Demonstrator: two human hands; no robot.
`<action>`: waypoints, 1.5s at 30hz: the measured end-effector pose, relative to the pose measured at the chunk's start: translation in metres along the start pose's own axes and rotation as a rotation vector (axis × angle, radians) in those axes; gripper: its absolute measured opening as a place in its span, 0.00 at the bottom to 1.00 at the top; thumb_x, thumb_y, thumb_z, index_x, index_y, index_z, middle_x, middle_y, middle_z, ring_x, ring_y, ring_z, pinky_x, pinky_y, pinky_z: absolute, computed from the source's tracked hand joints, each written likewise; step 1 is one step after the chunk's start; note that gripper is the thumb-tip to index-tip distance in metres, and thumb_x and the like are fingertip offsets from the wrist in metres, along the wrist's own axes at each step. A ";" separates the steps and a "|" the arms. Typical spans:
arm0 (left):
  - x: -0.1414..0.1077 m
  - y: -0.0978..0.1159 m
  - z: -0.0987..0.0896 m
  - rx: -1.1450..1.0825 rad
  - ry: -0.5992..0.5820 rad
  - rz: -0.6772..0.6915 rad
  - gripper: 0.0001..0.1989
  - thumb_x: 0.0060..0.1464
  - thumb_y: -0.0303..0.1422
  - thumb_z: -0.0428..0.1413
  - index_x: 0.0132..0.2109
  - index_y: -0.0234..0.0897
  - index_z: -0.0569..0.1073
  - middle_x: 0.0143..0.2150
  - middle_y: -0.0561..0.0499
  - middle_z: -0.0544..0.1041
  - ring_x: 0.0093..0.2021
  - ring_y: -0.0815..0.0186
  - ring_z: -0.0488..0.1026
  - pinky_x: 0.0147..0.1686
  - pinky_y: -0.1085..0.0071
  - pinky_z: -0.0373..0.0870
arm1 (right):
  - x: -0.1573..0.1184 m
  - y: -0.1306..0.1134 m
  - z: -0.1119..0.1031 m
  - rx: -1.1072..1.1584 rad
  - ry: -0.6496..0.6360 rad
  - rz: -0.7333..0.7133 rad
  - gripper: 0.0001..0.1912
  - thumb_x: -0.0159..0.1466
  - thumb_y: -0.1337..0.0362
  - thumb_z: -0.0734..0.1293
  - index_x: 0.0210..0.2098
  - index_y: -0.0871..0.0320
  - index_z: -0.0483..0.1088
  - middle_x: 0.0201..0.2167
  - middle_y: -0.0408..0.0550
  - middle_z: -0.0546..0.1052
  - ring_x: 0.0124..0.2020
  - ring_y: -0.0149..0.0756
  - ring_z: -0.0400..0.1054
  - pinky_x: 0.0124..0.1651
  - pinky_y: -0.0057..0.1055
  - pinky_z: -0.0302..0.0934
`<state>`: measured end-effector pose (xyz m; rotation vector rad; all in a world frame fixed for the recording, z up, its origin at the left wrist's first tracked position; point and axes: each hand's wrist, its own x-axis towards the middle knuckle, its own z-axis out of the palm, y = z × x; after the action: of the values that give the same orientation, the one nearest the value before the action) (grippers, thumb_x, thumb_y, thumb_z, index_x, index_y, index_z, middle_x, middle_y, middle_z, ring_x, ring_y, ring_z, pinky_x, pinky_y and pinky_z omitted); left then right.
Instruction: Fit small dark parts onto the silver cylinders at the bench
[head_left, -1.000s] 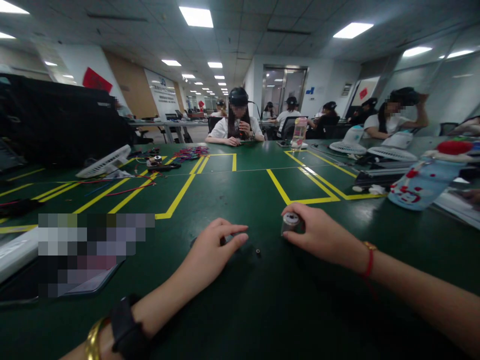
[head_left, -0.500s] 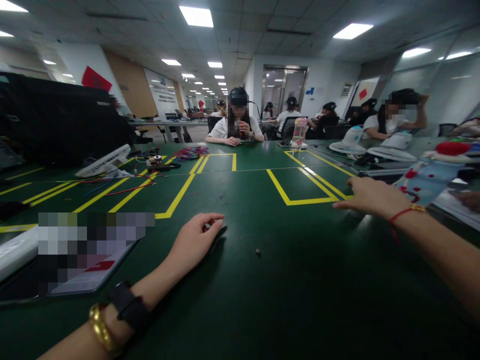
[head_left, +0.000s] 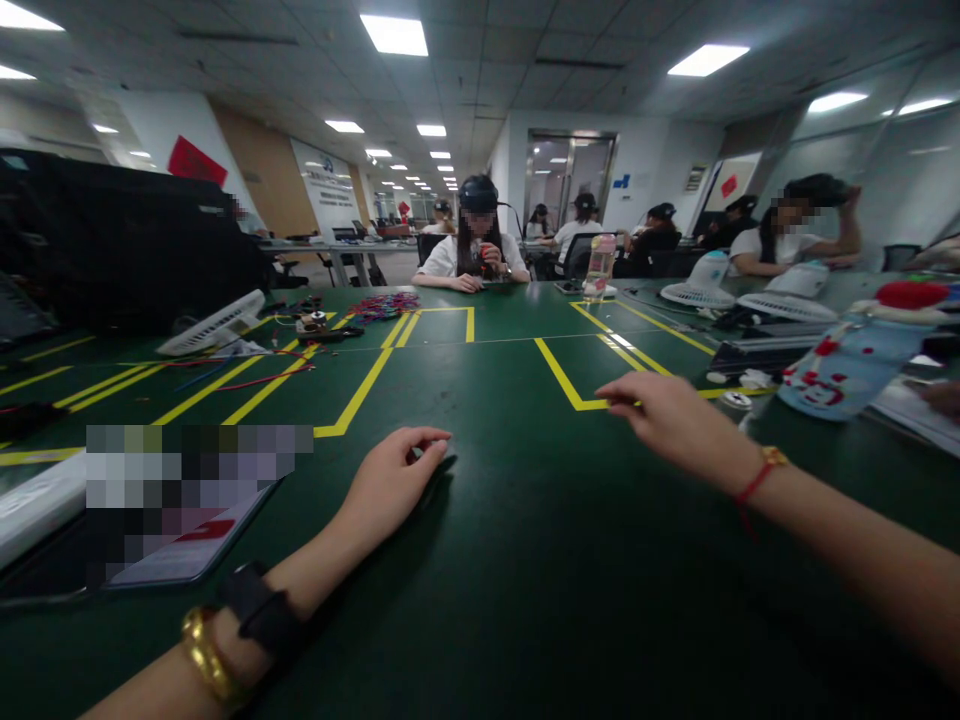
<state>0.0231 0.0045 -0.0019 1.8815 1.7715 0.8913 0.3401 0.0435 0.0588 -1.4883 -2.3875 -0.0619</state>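
Where yel. tape (head_left: 557,373) turns, R hand (head_left: 670,420) has rm.

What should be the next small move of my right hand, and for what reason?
I would probably ease the right hand slowly towards the left hand, away from the metal cylinder. In this view the hand partly hides that cylinder, which sits near the light blue bottle, so a quick sideways swing might knock it.
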 end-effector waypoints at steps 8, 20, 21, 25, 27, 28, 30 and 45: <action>0.000 -0.001 0.000 -0.019 -0.003 -0.012 0.20 0.54 0.45 0.47 0.46 0.40 0.74 0.42 0.48 0.76 0.39 0.59 0.72 0.39 0.63 0.66 | 0.003 0.115 -0.045 -0.251 -0.165 0.430 0.15 0.53 0.70 0.65 0.40 0.64 0.73 0.35 0.54 0.76 0.35 0.36 0.68 0.38 0.30 0.57; -0.001 0.000 0.000 -0.016 0.001 -0.011 0.19 0.54 0.44 0.47 0.45 0.41 0.75 0.41 0.49 0.77 0.39 0.59 0.71 0.39 0.63 0.65 | 0.003 0.152 -0.043 -0.218 -0.203 0.534 0.18 0.50 0.68 0.67 0.41 0.62 0.72 0.39 0.53 0.75 0.35 0.36 0.68 0.37 0.30 0.57; -0.001 0.000 0.000 -0.017 -0.001 -0.012 0.19 0.54 0.44 0.47 0.45 0.41 0.75 0.41 0.49 0.77 0.39 0.59 0.71 0.39 0.63 0.65 | 0.002 0.152 -0.043 -0.215 -0.210 0.534 0.18 0.50 0.68 0.67 0.41 0.62 0.72 0.39 0.53 0.75 0.35 0.36 0.68 0.37 0.30 0.57; -0.001 0.000 0.000 -0.013 -0.009 -0.013 0.19 0.54 0.45 0.47 0.45 0.40 0.74 0.41 0.48 0.76 0.39 0.58 0.71 0.39 0.63 0.65 | 0.001 0.148 -0.047 -0.208 -0.238 0.530 0.19 0.50 0.66 0.68 0.42 0.64 0.72 0.40 0.54 0.75 0.36 0.35 0.68 0.38 0.29 0.56; -0.001 0.000 0.000 -0.017 -0.009 -0.014 0.19 0.54 0.45 0.47 0.45 0.40 0.74 0.41 0.48 0.76 0.40 0.58 0.71 0.40 0.62 0.65 | 0.001 0.147 -0.048 -0.212 -0.241 0.529 0.19 0.51 0.64 0.68 0.43 0.64 0.72 0.40 0.55 0.75 0.36 0.36 0.68 0.38 0.29 0.56; -0.001 0.000 0.000 -0.020 -0.008 -0.013 0.19 0.54 0.45 0.47 0.45 0.40 0.74 0.41 0.48 0.76 0.40 0.58 0.71 0.40 0.62 0.65 | 0.001 0.146 -0.048 -0.215 -0.241 0.528 0.19 0.51 0.63 0.68 0.42 0.64 0.72 0.40 0.55 0.75 0.36 0.36 0.68 0.38 0.30 0.56; -0.001 -0.001 0.000 -0.021 -0.004 -0.015 0.19 0.54 0.45 0.47 0.44 0.40 0.74 0.41 0.48 0.76 0.40 0.58 0.71 0.40 0.62 0.65 | 0.002 0.146 -0.047 -0.220 -0.247 0.527 0.18 0.52 0.63 0.68 0.41 0.63 0.72 0.39 0.55 0.75 0.35 0.36 0.67 0.37 0.30 0.55; -0.001 0.002 -0.001 -0.019 -0.018 -0.017 0.18 0.55 0.45 0.47 0.44 0.41 0.75 0.41 0.49 0.77 0.39 0.59 0.71 0.39 0.63 0.65 | 0.004 0.116 -0.043 -0.134 -0.348 0.457 0.16 0.53 0.57 0.66 0.36 0.62 0.74 0.32 0.53 0.76 0.29 0.33 0.67 0.32 0.29 0.56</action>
<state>0.0235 0.0032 0.0000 1.8538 1.7600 0.8792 0.4509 0.0908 0.0856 -2.2308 -2.2556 0.1593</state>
